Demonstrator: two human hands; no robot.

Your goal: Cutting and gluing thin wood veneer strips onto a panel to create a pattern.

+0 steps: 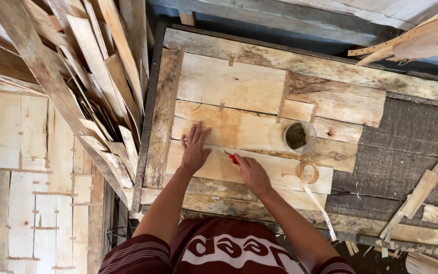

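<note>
**Two hands on a pale veneer sheet at a plank workbench**

The workbench (411, 132) is bounded on its left by a dark upright plank (159, 116) and, beyond it, by a leaning stack of wood strips (87, 76) that crowds that edge. Its far edge meets a dark gap. To the right, the bare dark surface offers the widest open room, broken only by a few loose offcuts (422, 190). The near edge lies just before the person's body.

The veneer sheet (229, 86) lies flat at the bench's left-centre: thin, pale, stained orange-brown in patches, made of pieces joined by short strips of tape.

The left hand (194, 149) rests flat on the sheet, fingers spread and holding nothing. The right hand (252, 172), just beside it but not touching, is closed around a red-handled knife (232, 158) whose tip meets the sheet between the two hands.

A clear cup (298, 136) with dark contents stands on the sheet to the right, and a curled tape strip (310, 177) lies near the right wrist.
</note>
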